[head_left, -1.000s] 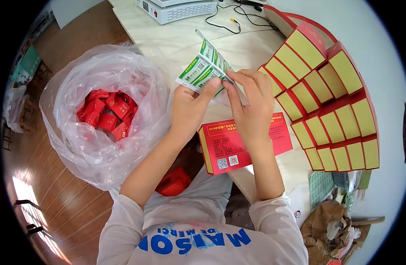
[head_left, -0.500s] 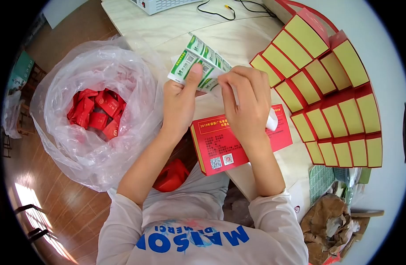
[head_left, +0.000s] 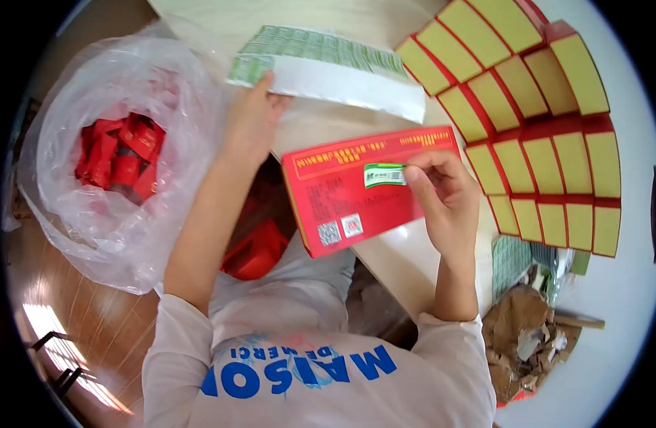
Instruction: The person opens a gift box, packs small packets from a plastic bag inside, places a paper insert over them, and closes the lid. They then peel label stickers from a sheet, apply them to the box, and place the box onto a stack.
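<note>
A small green-and-white sticker (head_left: 383,175) is pinched between the thumb and fingers of my right hand (head_left: 445,200), just above the face of a red box (head_left: 370,214). That box lies at the table's front edge, printed with yellow and dark text and two QR codes. My left hand (head_left: 253,118) grips the lower left edge of a sticker sheet (head_left: 328,75), its thumb on top. Rows of green stickers fill the sheet's far side, and a bare white strip runs along the near side. Some of the left fingers are blurred or hidden.
At left stands a clear plastic bag (head_left: 49,207) with red packets (head_left: 124,167) inside. Several red boxes with yellowish sides (head_left: 542,167) are stacked at right. Crumpled brown paper (head_left: 517,342) sits below them. A red object (head_left: 256,250) is under the table edge.
My right hand has come away from the sheet with one sticker and moved down over the red box. The sheet, folded before, is now spread out and farther left-hand side up.
</note>
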`<state>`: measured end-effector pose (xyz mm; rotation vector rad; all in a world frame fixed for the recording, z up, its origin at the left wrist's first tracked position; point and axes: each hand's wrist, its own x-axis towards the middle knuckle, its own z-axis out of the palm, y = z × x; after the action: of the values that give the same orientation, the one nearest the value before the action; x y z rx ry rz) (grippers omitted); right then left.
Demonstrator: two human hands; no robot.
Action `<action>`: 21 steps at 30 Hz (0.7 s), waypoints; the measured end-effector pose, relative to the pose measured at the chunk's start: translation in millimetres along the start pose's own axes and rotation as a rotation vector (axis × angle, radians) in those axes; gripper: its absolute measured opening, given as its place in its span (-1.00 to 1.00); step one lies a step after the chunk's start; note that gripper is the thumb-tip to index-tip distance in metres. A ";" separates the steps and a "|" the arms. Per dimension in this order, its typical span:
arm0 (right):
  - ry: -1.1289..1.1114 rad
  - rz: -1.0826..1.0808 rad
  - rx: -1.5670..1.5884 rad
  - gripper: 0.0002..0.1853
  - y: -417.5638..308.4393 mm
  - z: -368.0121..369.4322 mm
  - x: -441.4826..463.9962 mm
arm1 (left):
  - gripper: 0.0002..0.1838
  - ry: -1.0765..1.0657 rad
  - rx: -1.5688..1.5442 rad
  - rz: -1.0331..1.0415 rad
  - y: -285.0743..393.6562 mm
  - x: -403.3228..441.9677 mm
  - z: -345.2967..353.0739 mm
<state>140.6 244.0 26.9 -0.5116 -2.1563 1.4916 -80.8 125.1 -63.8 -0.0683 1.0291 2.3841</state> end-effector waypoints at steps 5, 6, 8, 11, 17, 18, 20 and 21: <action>-0.151 0.230 -0.015 -0.92 8.7 -14.1 -16.6 | -0.65 -0.044 0.003 -0.019 8.3 -22.4 -10.2; -0.146 0.251 -0.006 -0.92 11.4 -16.0 -18.3 | -0.61 0.016 0.116 0.042 14.4 -40.7 2.4; -0.201 0.222 -0.082 -0.92 12.0 -19.8 -19.3 | -0.56 0.072 0.246 0.091 13.1 -69.4 6.9; -0.206 0.259 -0.078 -0.92 11.7 -25.6 -19.5 | -0.56 -0.142 0.780 0.443 4.0 -104.2 0.9; -0.227 0.256 -0.134 -0.92 9.4 -24.9 -21.9 | -0.68 -0.678 1.434 0.881 -2.6 -148.5 1.0; -0.231 0.244 -0.145 -0.92 9.5 -24.3 -22.0 | -0.71 -0.639 1.422 0.868 -9.0 -152.3 -0.6; -0.218 0.240 -0.144 -0.92 9.3 -22.3 -22.8 | -0.73 -0.605 1.412 0.851 -14.6 -153.9 -2.1; -0.207 0.231 -0.146 -0.92 9.3 -21.7 -23.1 | -0.74 -0.597 1.406 0.861 -15.8 -153.4 -2.3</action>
<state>172.3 251.1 20.9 -0.7055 -2.4500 1.5740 57.7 62.5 -37.5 1.6987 2.3575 1.4196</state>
